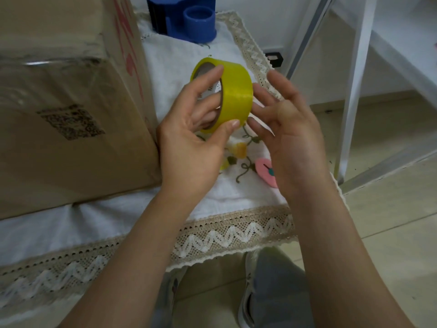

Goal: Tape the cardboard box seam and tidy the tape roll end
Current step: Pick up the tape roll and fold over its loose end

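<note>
A yellow tape roll [236,91] is held up over the table in my left hand [189,143], thumb on its lower edge and fingers through the core. My right hand [288,124] is right beside the roll with fingers spread, fingertips at or near its outer face; it grips nothing. The large cardboard box [66,110] stands on the table at the left, with clear tape visible across its top edge. No loose tape end can be made out on the roll.
A blue tape dispenser [189,17] sits at the back of the white, lace-edged tablecloth [236,233]. A pink item [264,171] lies under my right hand. White frame legs [354,91] stand to the right; my feet on the tiled floor show below.
</note>
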